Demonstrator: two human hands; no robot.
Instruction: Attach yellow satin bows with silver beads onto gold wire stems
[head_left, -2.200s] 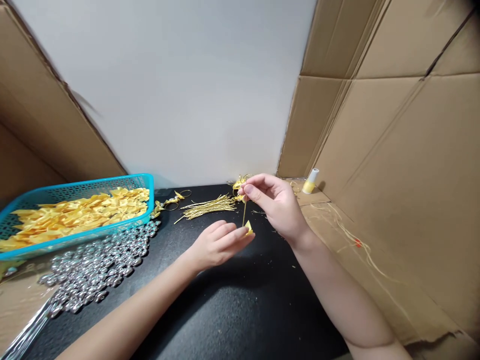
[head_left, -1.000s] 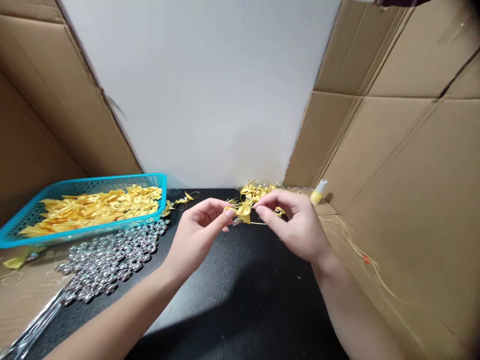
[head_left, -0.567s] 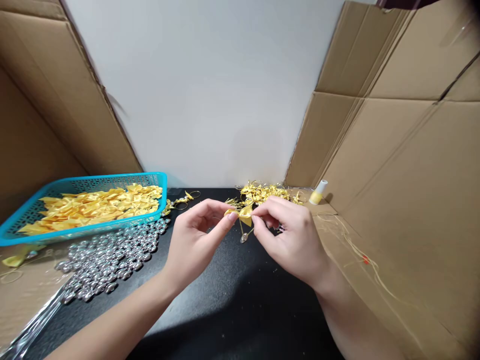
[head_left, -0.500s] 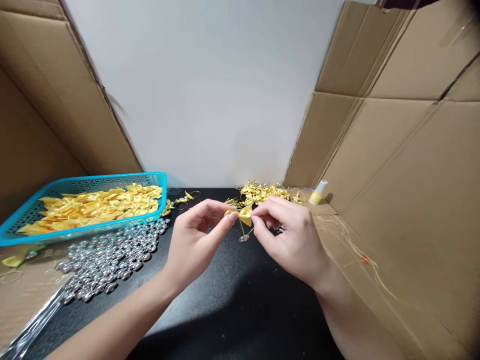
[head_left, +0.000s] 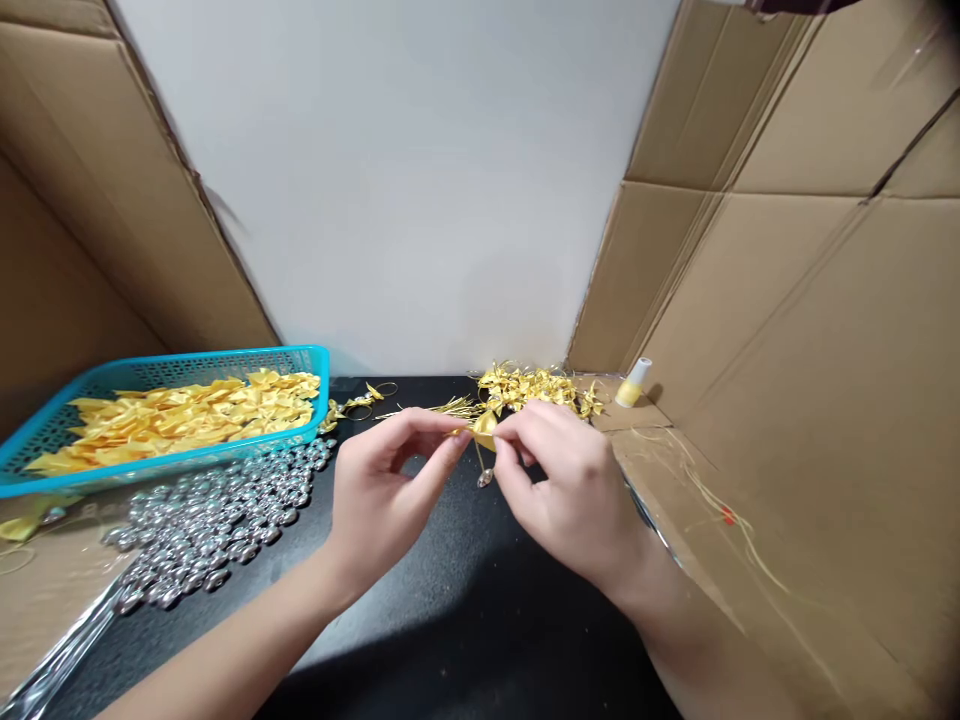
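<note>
My left hand (head_left: 386,490) and my right hand (head_left: 566,485) meet above the black table (head_left: 465,620), both pinching one small yellow ribbon bow (head_left: 484,428). A thin gold wire with a small silver bead (head_left: 485,479) hangs below the bow between my fingertips. Just behind my hands lies a bundle of gold wires (head_left: 439,407) and a heap of finished yellow bows (head_left: 536,388).
A blue basket (head_left: 67,420) of loose yellow bows stands at the left, with a spread of silver beads (head_left: 214,510) in front of it. A small yellow bottle (head_left: 631,382) stands at the back right. Cardboard walls (head_left: 810,330) enclose both sides.
My hands came together on the bow and wire, which I held apart earlier. The silver bead now dangles below the bow. Both hands shifted slightly left and down.
</note>
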